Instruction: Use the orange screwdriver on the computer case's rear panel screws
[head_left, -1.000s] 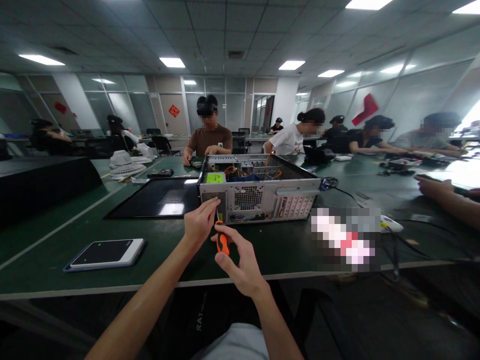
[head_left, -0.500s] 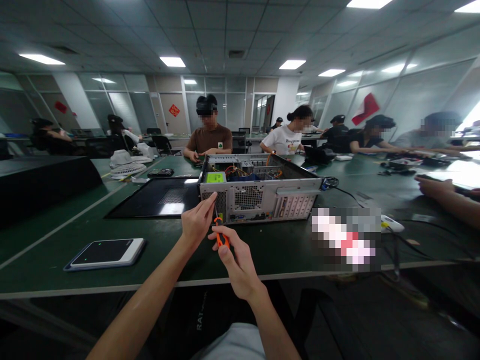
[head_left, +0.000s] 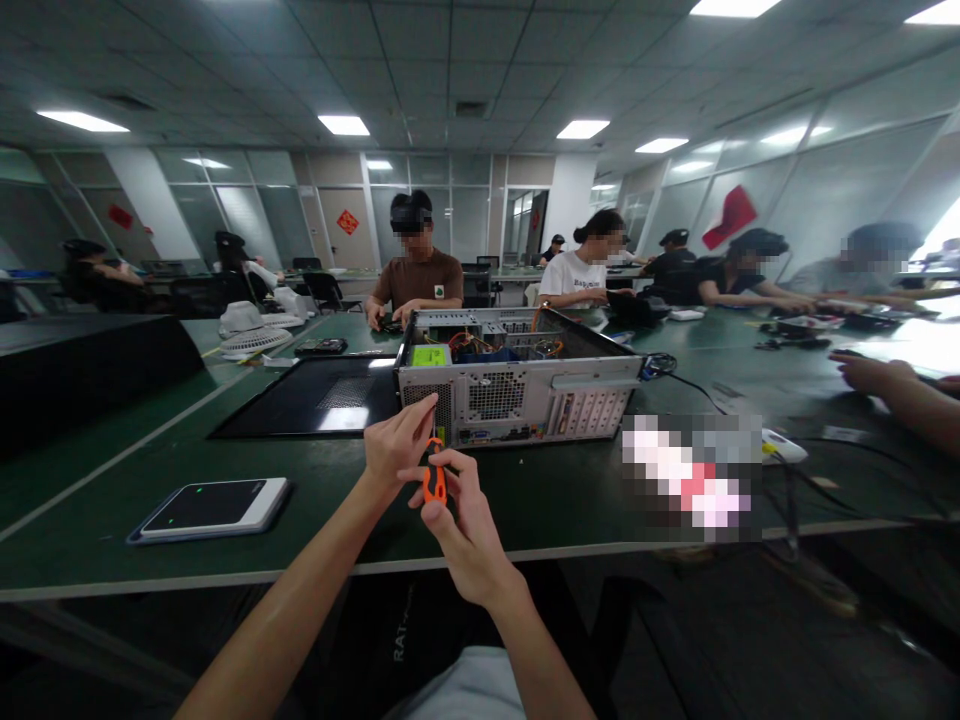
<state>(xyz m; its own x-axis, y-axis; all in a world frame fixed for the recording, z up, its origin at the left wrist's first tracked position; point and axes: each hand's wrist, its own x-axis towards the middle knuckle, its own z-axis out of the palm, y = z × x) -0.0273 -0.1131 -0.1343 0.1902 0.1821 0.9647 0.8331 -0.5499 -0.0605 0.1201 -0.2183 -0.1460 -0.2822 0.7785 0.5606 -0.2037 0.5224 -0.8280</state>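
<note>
Screwdriver (head_left: 434,484) — likely light, stiff, best taken by its orange handle — held in the right hand (head_left: 474,530); left hand (head_left: 391,447) narrow at the far end, grip unclear.

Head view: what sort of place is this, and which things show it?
Probably a shared workshop or training room: an opened computer case, a screwdriver in the right hand, and people at tables.

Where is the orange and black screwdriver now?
In the head view, below and left of centre, the screwdriver is in the right hand, in front of the silver metal computer case.
</note>
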